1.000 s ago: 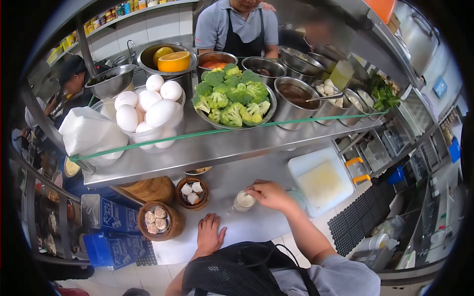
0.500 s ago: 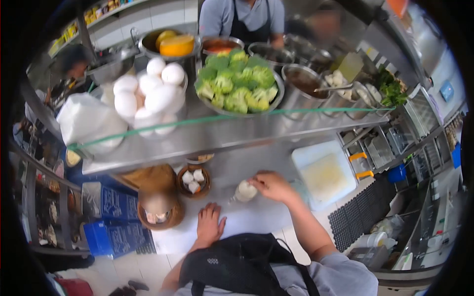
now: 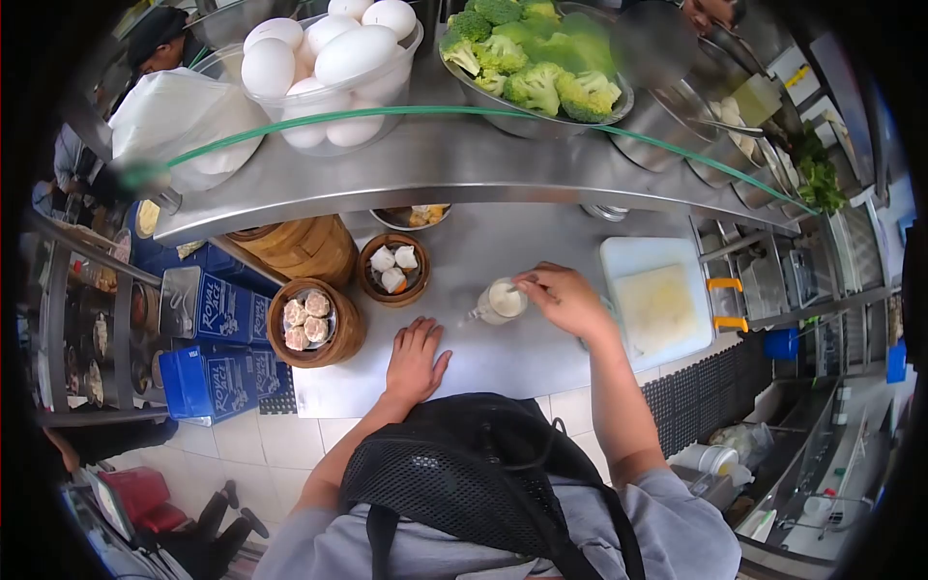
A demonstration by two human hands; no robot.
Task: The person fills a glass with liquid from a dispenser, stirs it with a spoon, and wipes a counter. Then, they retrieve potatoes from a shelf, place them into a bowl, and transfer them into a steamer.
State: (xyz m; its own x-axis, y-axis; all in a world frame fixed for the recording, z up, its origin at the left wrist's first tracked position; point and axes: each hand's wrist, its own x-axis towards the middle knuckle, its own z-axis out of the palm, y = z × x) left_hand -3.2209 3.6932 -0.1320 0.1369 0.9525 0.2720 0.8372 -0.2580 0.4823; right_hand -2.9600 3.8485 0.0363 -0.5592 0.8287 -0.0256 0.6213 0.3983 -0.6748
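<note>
My right hand (image 3: 563, 298) is closed in a pinch on a thin spoon-like utensil (image 3: 519, 285), whose lower end is inside a small glass mug (image 3: 502, 302) of creamy white liquid. The mug stands on the steel counter, its handle toward the left. My left hand (image 3: 418, 361) lies flat on the counter, fingers stretched out, holding nothing. Just left of it is a bamboo steamer (image 3: 350, 327) with several shumai (image 3: 307, 319). Behind that, a smaller bamboo steamer (image 3: 394, 270) holds three white dumplings (image 3: 393, 268).
A white cutting board (image 3: 657, 300) lies to the right. Overhead, a steel shelf (image 3: 435, 179) carries a tub of eggs (image 3: 329, 77) and a bowl of broccoli (image 3: 532, 63). More bamboo steamers (image 3: 300, 246) and blue tins (image 3: 227, 304) are at the left. Other people are beyond the shelf.
My view has tilted downward, so the shelf and its food sit higher in the picture. Both hands keep about the same places, the right one still at the mug.
</note>
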